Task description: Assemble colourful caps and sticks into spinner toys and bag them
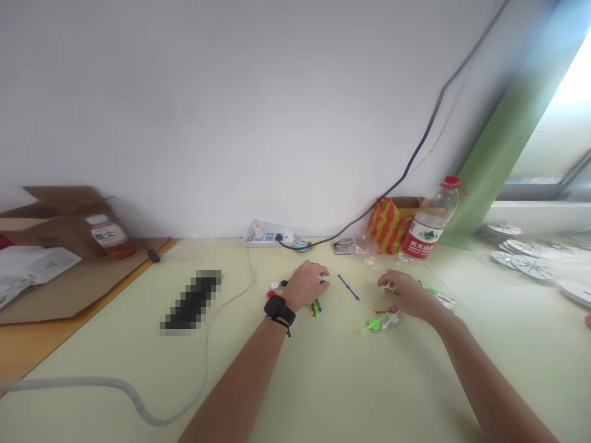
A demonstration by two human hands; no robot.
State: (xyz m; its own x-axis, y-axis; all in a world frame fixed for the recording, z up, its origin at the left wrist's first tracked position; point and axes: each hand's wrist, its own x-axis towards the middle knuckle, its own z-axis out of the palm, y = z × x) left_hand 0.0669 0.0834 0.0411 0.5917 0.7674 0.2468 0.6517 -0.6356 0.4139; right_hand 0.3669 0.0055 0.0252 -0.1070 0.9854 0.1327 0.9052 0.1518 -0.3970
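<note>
Hands meet over a pale green table (323,381) in the head view, the only view there is. The left hand (308,284), with a black watch (279,309) on its wrist, lies knuckles up near the middle of the table, fingers curled down onto the surface. A blue bit shows at its fingertips, but I cannot tell whether the hand grips it or only covers it. Coloured sticks (316,306) poke out from under its near edge, and 3 small caps (276,287), white, black and red, sit just left of it. A blue stick (348,287) lies loose between the hands, touching neither. The right hand (407,294) rests to the right, its thumb and fingers pinched shut on a white piece (391,287). Just near of it lie green, white and red arrows (381,321) in a small heap, and a green piece (429,288) peeks out on its far side. Far right by the wall stand a water bottle (429,229) and an orange striped bag (386,224), touching or nearly so. A power strip (270,237) lies against the wall beyond the left hand. White discs (521,261) are spread at the far right, well apart from both hands, and a cardboard box (55,212) with a juice bottle (109,237) stands far left.
</note>
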